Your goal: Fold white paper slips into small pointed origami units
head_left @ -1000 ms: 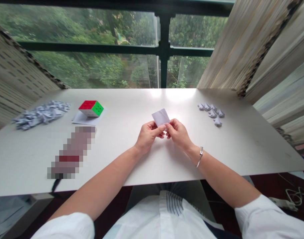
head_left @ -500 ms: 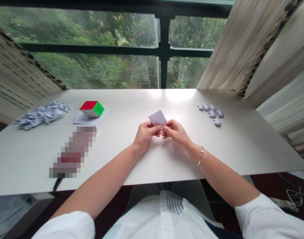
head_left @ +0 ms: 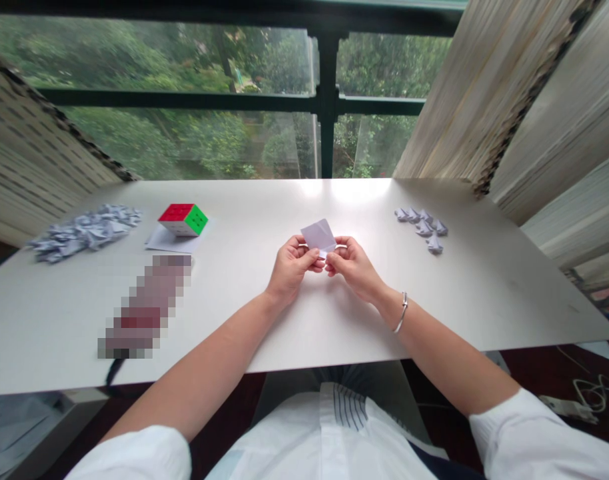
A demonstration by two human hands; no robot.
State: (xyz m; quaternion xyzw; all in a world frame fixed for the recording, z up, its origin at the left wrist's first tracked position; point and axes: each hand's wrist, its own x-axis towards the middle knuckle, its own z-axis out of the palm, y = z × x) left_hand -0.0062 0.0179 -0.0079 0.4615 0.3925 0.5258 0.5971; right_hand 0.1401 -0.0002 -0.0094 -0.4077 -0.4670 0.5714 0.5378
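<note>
Paper slip (head_left: 318, 235), pinched at its lower edge by left hand (head_left: 290, 269) and right hand (head_left: 355, 267); it has only turned slightly, so little progress.

Head view, looking down on a white table (head_left: 294, 333) set against a window (head_left: 184, 133). At centre, the left hand (head_left: 290, 268) and right hand (head_left: 353, 264) meet fingertip to fingertip, both pinching a small white paper slip (head_left: 318, 235) that stands up between them, tilted toward 11 o'clock. A silver bracelet (head_left: 400, 313) circles the right wrist. Toward 2 o'clock lies a small cluster of folded paper pieces (head_left: 422, 227); toward 10 o'clock sits a colour cube (head_left: 183, 219) — red top, green side — on a paper sheet (head_left: 167, 241), with a larger heap of folded paper (head_left: 84, 230) farther out.
</note>
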